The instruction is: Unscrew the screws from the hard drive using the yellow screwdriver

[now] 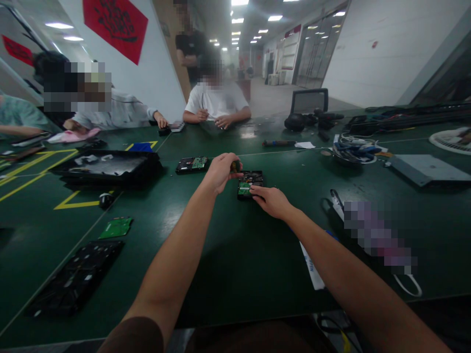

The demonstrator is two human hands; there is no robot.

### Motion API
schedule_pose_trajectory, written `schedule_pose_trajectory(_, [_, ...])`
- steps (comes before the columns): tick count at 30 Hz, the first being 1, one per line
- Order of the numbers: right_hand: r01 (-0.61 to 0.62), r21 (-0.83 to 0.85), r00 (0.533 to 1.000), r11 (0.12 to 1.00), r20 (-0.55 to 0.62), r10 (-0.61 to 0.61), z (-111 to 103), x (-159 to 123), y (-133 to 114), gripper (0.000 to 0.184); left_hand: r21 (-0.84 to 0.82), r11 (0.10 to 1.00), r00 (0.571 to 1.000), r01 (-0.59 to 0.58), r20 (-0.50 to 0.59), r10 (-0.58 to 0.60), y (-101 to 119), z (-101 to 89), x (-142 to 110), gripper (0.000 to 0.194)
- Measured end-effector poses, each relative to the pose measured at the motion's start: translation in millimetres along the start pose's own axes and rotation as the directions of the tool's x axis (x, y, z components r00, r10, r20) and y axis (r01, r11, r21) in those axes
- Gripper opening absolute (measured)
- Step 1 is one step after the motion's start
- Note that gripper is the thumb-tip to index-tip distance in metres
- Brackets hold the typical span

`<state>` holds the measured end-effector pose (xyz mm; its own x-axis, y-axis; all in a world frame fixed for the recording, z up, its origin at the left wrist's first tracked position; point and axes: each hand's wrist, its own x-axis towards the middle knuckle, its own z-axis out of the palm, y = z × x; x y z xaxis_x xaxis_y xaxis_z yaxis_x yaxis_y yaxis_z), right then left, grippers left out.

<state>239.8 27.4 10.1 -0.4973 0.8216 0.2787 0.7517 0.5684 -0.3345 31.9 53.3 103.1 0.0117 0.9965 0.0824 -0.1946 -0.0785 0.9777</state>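
A hard drive (251,177) with its underside and green circuit board (244,189) facing up lies on the table in front of me. My left hand (222,172) is curled just above its left side. Between those fingers is a small dark and yellowish object (235,167), too blurred to name. On the drive's near right edge, the fingers of my right hand (271,200) grip beside the board. Another hard drive (192,164) rests to the left of my left hand, circuit board up.
Nearby on the left are a black tray (106,164), a loose green board (116,228) and black drive casings (77,277). To the right lie a screwdriver (278,143), bundled cables (355,149), a grey metal box (430,169) and a lanyard (336,202). People sit across the table.
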Motion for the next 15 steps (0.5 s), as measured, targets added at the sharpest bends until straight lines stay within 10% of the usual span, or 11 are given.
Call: schedule_pose_trajectory(15, [0.006,-0.009,1.0,1.0,-0.001,-0.006,1.5,0.7,1.8,0.036,0.084,0.995,0.998,-0.046,-0.027,0.048,2.2,0.8,-1.8,0.014])
